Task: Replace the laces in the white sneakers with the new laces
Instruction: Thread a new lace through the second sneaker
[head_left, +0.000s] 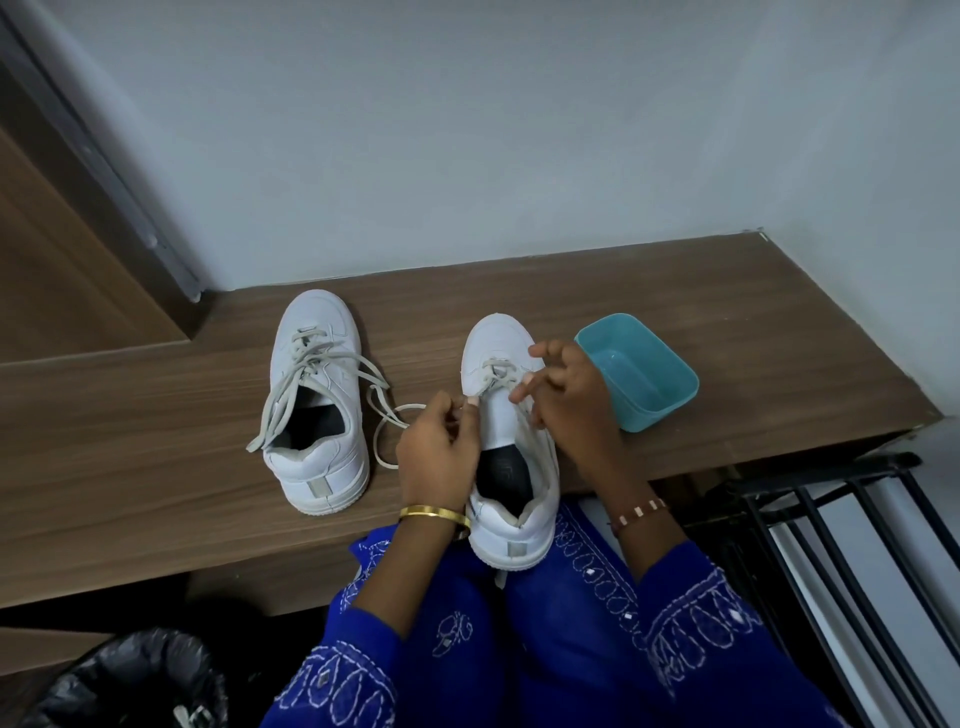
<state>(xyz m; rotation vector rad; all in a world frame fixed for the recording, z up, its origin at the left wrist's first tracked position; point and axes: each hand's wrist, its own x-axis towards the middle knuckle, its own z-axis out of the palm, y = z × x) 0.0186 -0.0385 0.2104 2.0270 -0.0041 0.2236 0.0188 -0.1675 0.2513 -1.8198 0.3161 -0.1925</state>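
Two white sneakers stand on a wooden bench (156, 415). The left sneaker (316, 405) is laced loosely with a greyish lace (306, 374) that trails over its sides. The right sneaker (511, 447) overhangs the bench's front edge above my lap, with lace only in its lowest eyelets. My left hand (439, 452) pinches a lace end (387, 431) at the sneaker's left eyelet row; that lace loops onto the bench. My right hand (566, 395) rests on the sneaker's right side, fingers spread and partly curled near the lace crossing.
An empty teal plastic tub (641, 371) sits just right of the right sneaker. A black metal rack (831, 545) stands at the lower right. A bin with a black bag (135, 680) is at the lower left. The wall runs behind the bench.
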